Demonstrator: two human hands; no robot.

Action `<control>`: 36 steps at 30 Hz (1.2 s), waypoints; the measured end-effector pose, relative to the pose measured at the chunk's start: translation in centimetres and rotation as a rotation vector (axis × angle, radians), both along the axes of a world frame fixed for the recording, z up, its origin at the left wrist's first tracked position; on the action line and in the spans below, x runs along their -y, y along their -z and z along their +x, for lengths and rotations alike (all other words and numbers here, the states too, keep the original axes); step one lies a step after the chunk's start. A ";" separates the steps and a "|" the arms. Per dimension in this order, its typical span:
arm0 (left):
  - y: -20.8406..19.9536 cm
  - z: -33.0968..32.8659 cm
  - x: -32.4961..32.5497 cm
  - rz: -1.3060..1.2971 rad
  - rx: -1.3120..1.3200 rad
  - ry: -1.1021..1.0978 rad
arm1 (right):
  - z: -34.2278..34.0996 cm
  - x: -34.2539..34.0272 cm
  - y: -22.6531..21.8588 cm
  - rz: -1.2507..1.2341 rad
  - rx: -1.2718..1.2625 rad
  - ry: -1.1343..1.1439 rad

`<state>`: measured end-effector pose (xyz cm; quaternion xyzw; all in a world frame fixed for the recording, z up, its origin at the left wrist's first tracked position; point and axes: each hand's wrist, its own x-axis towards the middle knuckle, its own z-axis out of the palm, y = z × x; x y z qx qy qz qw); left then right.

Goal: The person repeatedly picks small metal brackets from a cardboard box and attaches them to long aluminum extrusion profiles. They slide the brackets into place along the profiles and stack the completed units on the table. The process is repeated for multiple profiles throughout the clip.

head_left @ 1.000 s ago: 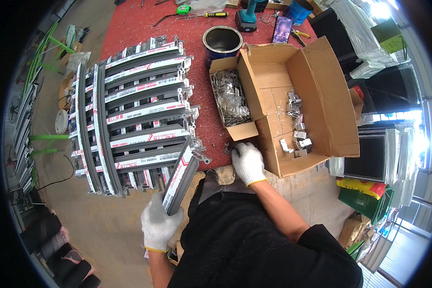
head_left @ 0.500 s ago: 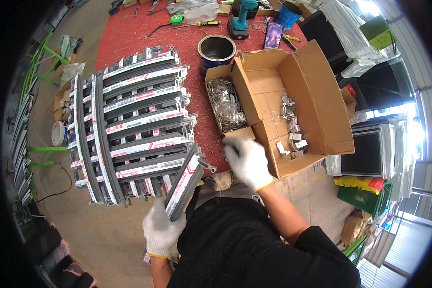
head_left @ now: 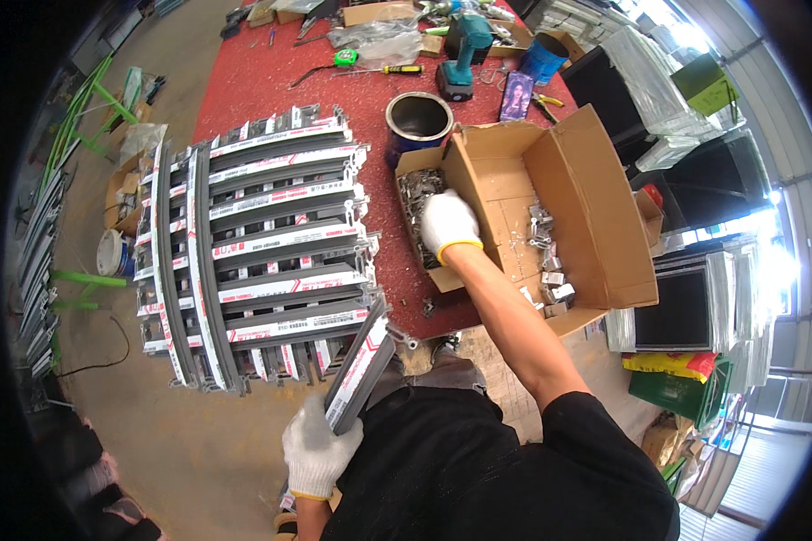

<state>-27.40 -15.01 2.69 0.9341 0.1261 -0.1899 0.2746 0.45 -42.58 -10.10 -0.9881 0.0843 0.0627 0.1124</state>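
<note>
My left hand (head_left: 320, 448), in a white knitted glove, is closed around the lower end of a dark grey metal profile bar (head_left: 359, 368) with a white printed film strip. The bar slants up and right, and its far end, with a small metal corner fitting, overlaps the edge of the stacked bars. My right hand (head_left: 451, 225), gloved the same way, reaches into a narrow cardboard box (head_left: 451, 278) of small silvery metal parts (head_left: 415, 194); its fingers are hidden among them. On the left, a crisscross stack of similar profile bars (head_left: 284, 239) lies on the red table (head_left: 401, 270).
Beside the narrow box stands a larger open cardboard box (head_left: 595, 207) with several small metal brackets (head_left: 550, 261). Behind are a dark blue can (head_left: 418, 122), a teal cordless drill (head_left: 463, 56), a screwdriver (head_left: 401, 69), a tape measure (head_left: 345, 58) and pliers (head_left: 546, 106).
My right hand has moved from the table's near edge forward into the narrow box. My left hand still holds the bar, in nearly the same pose.
</note>
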 end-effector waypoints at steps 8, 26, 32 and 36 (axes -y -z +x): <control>1.1 -0.4 0.1 -0.048 0.012 -0.086 | -1.0 0.2 -1.8 0.144 0.098 -0.026; -1.0 3.8 3.1 -0.016 0.026 0.090 | -13.1 4.9 -10.7 1.974 -0.001 0.394; -1.6 4.2 4.3 -0.008 0.024 0.087 | -13.6 6.0 -11.5 1.940 0.017 0.268; -1.8 4.3 4.9 -0.021 0.027 0.069 | -13.9 6.7 -13.7 1.673 -0.024 0.221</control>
